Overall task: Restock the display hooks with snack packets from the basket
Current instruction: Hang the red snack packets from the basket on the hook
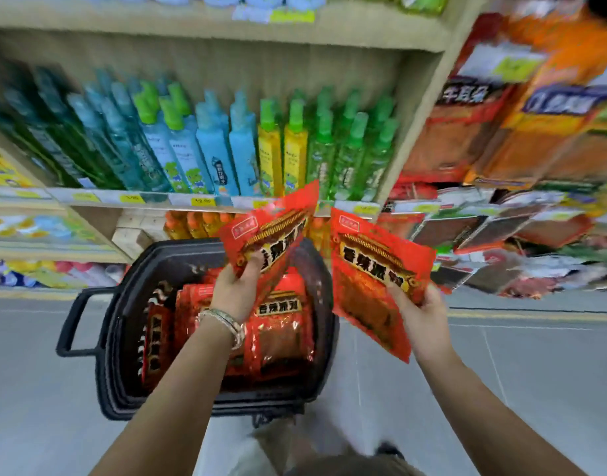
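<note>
I see the wooden shelving unit (360,39) filling the upper half of my view, its middle shelf packed with upright spray bottles (240,146) in blue, yellow and green, yellow price tags along the shelf edge. To the right, blurred, hangs a display of snack packets (474,132) in orange, red and dark wrappers; I cannot make out the hooks themselves.

Below, on the grey tiled floor (501,355), stands the black plastic basket (113,338), its handle sticking out to the left. More red packets (281,324) lie stacked inside it.

My left hand (237,290), a beaded bracelet (226,324) on the wrist, is above the basket and closed on one red snack packet (271,228). I pinch it at its lower end, thumb across the front; its long axis runs up and to the right, top edge aimed at the shelf.

My right hand (422,314) is to the right of the basket, over the floor, gripping a second red packet (370,280) by its right edge, thumb on the printed face. That packet stands roughly upright, slightly tilted, its top toward the shelf, most of it lying left of my grip.
</note>
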`<state>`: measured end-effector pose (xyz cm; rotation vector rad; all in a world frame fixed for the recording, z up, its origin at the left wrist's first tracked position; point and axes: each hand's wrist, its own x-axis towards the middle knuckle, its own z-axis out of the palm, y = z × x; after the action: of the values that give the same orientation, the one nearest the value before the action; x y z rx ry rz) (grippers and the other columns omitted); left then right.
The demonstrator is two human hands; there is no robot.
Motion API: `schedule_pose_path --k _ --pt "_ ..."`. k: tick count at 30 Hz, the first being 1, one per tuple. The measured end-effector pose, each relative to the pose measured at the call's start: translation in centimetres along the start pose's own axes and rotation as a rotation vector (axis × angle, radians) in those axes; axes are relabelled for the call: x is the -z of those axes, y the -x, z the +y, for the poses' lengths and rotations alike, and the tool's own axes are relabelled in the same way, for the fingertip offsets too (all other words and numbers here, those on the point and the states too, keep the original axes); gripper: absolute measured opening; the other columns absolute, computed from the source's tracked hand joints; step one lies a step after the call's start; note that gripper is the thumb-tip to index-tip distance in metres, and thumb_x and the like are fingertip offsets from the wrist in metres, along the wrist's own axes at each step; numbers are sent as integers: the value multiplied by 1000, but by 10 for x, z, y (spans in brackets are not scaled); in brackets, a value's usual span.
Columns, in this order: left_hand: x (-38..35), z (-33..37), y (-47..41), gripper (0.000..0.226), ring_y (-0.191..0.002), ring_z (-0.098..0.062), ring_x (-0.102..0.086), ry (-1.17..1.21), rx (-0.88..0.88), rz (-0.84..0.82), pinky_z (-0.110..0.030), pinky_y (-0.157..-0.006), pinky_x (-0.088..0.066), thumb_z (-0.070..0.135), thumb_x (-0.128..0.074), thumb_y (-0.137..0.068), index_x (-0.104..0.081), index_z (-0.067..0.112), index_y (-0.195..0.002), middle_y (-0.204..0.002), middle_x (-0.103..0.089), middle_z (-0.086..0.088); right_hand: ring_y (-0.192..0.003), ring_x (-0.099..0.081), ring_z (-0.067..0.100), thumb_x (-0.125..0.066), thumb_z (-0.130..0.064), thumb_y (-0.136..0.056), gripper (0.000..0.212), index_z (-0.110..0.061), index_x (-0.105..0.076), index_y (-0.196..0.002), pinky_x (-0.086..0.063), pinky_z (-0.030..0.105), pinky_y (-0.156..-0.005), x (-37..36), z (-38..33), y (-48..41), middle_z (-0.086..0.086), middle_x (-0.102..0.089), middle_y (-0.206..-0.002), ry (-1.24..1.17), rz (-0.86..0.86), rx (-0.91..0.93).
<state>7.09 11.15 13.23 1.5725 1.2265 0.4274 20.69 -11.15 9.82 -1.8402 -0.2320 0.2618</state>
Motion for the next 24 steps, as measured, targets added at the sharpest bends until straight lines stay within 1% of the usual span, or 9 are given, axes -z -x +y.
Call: schedule_pose_path --k 3,5,9,12,14,16,18,20,24 --pt "-42 40 32 32 -57 4 -43 31 -135 -34 -10 -45 -34 39 -58 -89 -55 25 -60 -61 -52 14 -78 -60 12 -68 -28 -86 16 -21 -62 -73 -49 32 -79 65 -12 -6 -3 -66 -78 -31 118 40" --pt "-72 68 56 21 -69 -3 -52 93 -201 -53 -18 -54 -34 39 -57 -90 -60 24 -76 -75 -60 7 -74 -55 1 -61 -30 -91 20 -25 -62 -72 -45 16 -72 110 -19 -13 -14 -63 -74 -29 183 122" --pt "-127 119 100 31 -94 -6 -43 146 -369 -15 -3 -65 -24 37 -54 -92 -62 15 -114 -98 -51 6 -82 -55 5 -50 -28 -97 20 -19 -63 -86 -42 22 -78 193 -28 -34 -6 -65 -82 -8 258 221" --pt "-162 156 123 12 -85 -7 -46 127 -461 -36 -6 -58 -27 38 -55 -92 -57 27 -94 -80 -53 14 -77 -52 -4 -50 -23 -98 12 -22 -60 -90 -38 9 -72 245 -43 -53 -14 -61 -83 14 303 343" --pt "-181 181 133 12 -72 -7 -50 117 -527 -55 -14 -54 -30 39 -56 -90 -58 28 -87 -72 -54 14 -73 -51 -7 -49 -22 -98 11 -20 -59 -92 -37 10 -69 276 -56 -67 -13 -59 -82 47 325 408" --pt "-198 206 139 14 -71 -4 -56 144 -570 -83 -16 -61 -38 41 -59 -88 -63 27 -86 -76 -60 11 -72 -50 -5 -48 -23 -99 10 -21 -58 -95 -38 15 -68 304 -71 -84 -7 -59 -83 44 357 446" --pt "-212 232 142 12 -79 -9 -61 178 -594 -120 -23 -74 -45 42 -61 -87 -64 30 -83 -79 -64 16 -68 -50 -7 -49 -23 -98 11 -23 -57 -91 -37 10 -63 327 -91 -101 -11 -57 -78 9 397 482" --pt "-225 258 142 13 -79 -10 -64 186 -631 -127 -28 -75 -48 45 -63 -84 -65 37 -73 -75 -64 22 -58 -47 -9 -50 -22 -97 20 -28 -52 -78 -34 7 -54 345 -111 -122 -13 -49 -67 2 431 518" --pt "-249 308 136 12 -75 -5 -65 254 -724 -106 -34 -77 -54 44 -68 -80 -66 52 -72 -68 -68 25 -47 -36 -1 -52 -26 -95 31 -27 -45 -66 -29 17 -46 374 -151 -169 -9 -40 -58 -67 480 535"
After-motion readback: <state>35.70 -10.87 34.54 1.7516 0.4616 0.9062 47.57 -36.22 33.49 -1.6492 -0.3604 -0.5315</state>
